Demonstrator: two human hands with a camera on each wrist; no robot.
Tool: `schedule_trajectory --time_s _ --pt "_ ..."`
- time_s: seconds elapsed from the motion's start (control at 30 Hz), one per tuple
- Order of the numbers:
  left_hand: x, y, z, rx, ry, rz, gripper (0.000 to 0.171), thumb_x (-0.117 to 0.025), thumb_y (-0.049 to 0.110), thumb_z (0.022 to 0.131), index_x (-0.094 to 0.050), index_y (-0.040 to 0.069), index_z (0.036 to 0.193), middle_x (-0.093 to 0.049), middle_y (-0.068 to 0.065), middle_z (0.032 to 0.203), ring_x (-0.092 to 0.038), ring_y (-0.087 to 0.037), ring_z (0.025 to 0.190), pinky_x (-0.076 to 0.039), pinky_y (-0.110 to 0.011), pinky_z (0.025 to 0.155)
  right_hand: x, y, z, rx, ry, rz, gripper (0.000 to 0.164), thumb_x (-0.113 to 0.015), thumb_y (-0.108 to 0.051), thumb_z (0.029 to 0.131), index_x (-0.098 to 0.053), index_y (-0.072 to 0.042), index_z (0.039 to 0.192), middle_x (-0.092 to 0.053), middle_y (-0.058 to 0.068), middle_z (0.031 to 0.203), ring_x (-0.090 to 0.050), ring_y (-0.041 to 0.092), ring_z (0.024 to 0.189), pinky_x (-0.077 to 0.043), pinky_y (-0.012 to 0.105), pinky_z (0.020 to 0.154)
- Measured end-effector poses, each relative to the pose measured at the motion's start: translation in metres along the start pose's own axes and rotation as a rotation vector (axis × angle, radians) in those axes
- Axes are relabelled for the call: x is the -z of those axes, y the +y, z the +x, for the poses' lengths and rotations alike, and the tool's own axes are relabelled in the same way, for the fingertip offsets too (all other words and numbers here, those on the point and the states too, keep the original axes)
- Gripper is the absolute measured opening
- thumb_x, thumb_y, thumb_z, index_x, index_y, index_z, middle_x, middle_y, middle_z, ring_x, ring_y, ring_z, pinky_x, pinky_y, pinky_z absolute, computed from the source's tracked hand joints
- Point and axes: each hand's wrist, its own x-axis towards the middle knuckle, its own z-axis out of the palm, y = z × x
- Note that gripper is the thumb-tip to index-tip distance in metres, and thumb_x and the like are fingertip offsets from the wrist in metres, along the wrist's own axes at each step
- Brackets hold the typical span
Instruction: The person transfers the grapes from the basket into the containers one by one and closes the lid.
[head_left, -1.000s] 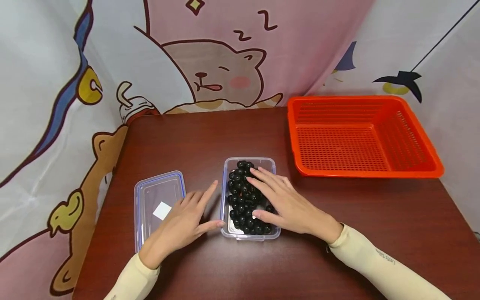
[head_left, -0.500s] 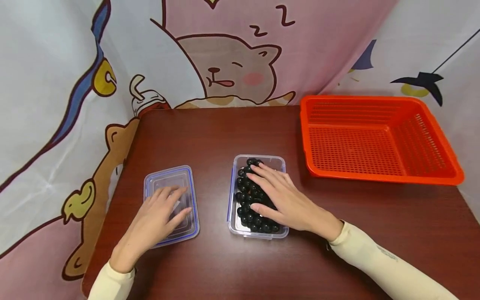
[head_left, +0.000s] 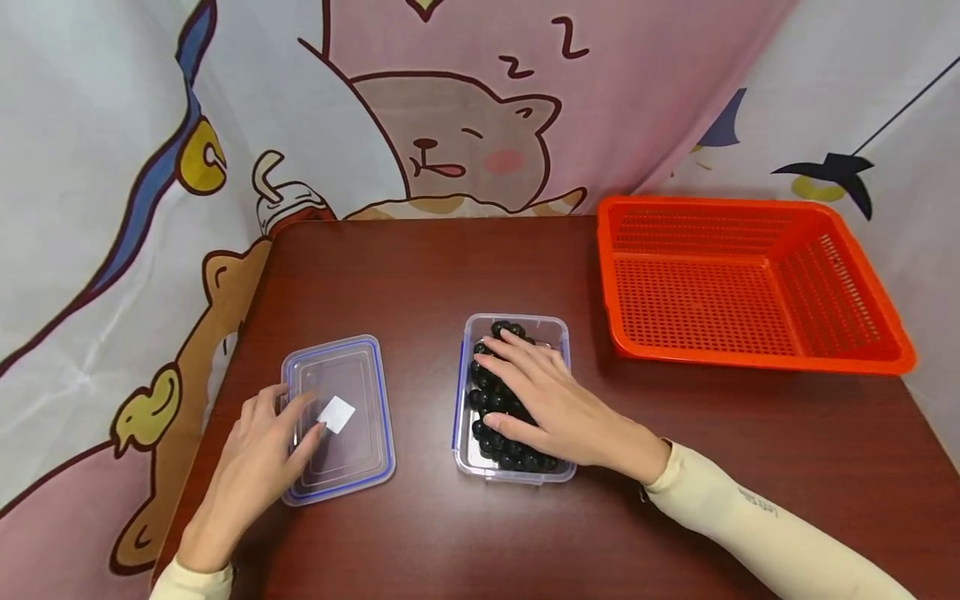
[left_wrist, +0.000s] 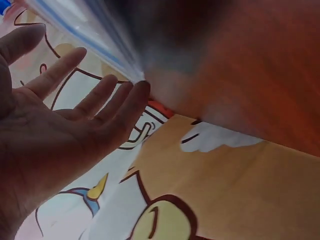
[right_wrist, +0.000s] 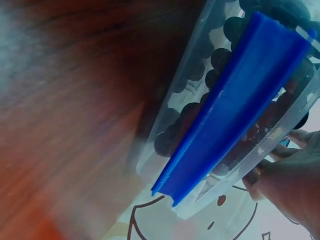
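The left hand [head_left: 253, 460], its grip apart, is at the left edge of the clear lid [head_left: 363, 417] on the desk [head_left: 420, 275]; the right hand [head_left: 558, 408], fingers extended, rests on black grapes [head_left: 492, 401] in the clear box [head_left: 459, 417] farther right.

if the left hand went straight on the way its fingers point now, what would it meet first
Most likely the clear lid with the blue seal; the left hand overlaps its left side in the head view, though whether they touch is unclear.
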Motion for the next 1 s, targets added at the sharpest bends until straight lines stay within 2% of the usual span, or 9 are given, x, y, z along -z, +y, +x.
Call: schedule_trajectory --time_s 0.1,0.27,0.43,0.57,0.7,0.87,1.0 --pt "-0.004 -0.006 -0.004 0.022 0.027 -0.003 0.040 -0.080 0.020 0.086 -0.069 0.005 0.122 -0.053 -0.030 0.113 -0.052 -0.049 0.101 -0.047 -0.062 0.073 -0.001 -0.003 0.005 0.016 -0.009 0.000 0.073 -0.046 -0.060 0.104 -0.030 -0.022 0.163 -0.023 0.002 0.170 -0.013 0.027 0.158 -0.022 0.069 0.115" --pt "-0.008 -0.013 -0.007 0.046 0.070 -0.009 0.037 -0.081 0.018 0.085 -0.070 0.003 0.117 -0.050 -0.022 0.096 -0.051 -0.039 0.085 -0.045 -0.053 0.057 -0.003 -0.008 0.014 0.037 -0.034 -0.010 0.072 -0.043 -0.060 0.104 -0.028 -0.022 0.164 -0.022 0.002 0.170 -0.013 0.027 0.158 -0.022 0.062 0.119" --pt "-0.009 -0.017 -0.007 0.042 0.077 -0.005 0.032 -0.078 0.013 0.086 -0.066 0.000 0.113 -0.056 -0.018 0.084 -0.054 -0.036 0.072 -0.044 -0.050 0.053 -0.002 -0.011 0.022 0.047 -0.043 -0.013 0.070 -0.044 -0.059 0.105 -0.028 -0.023 0.164 -0.021 -0.001 0.170 -0.014 0.026 0.158 -0.023 0.058 0.119" --pt "-0.011 -0.021 -0.006 0.050 0.062 -0.038 0.026 -0.073 0.003 0.086 -0.061 -0.001 0.110 -0.063 -0.017 0.083 -0.059 -0.035 0.067 -0.048 -0.053 0.054 -0.003 -0.013 0.028 0.063 -0.045 -0.002 0.069 -0.045 -0.058 0.105 -0.029 -0.024 0.163 -0.022 -0.003 0.170 -0.016 0.027 0.158 -0.023 0.057 0.120" --pt "-0.014 -0.023 -0.003 0.085 0.046 -0.098 0.023 -0.068 -0.002 0.086 -0.059 -0.002 0.108 -0.063 -0.015 0.082 -0.056 -0.030 0.064 -0.048 -0.052 0.055 -0.007 -0.016 0.033 0.079 -0.042 -0.013 0.068 -0.044 -0.057 0.105 -0.033 -0.020 0.162 -0.024 -0.001 0.169 -0.018 0.028 0.157 -0.021 0.059 0.120" --pt "-0.018 -0.022 0.004 0.103 0.078 -0.209 0.019 -0.068 -0.005 0.087 -0.064 -0.002 0.105 -0.056 -0.004 0.070 -0.048 -0.016 0.060 -0.041 -0.034 0.053 -0.014 -0.019 0.039 0.093 -0.029 -0.034 0.066 -0.044 -0.056 0.106 -0.039 -0.018 0.159 -0.029 0.001 0.167 -0.022 0.029 0.156 -0.022 0.059 0.119" --pt "-0.017 -0.019 0.008 0.124 0.123 -0.349 0.014 -0.067 -0.006 0.090 -0.069 0.001 0.102 -0.061 -0.001 0.071 -0.045 -0.006 0.058 -0.037 -0.022 0.052 -0.017 -0.020 0.042 0.102 -0.044 -0.044 0.065 -0.044 -0.056 0.106 -0.039 -0.019 0.159 -0.033 0.004 0.166 -0.024 0.028 0.155 -0.023 0.059 0.119"
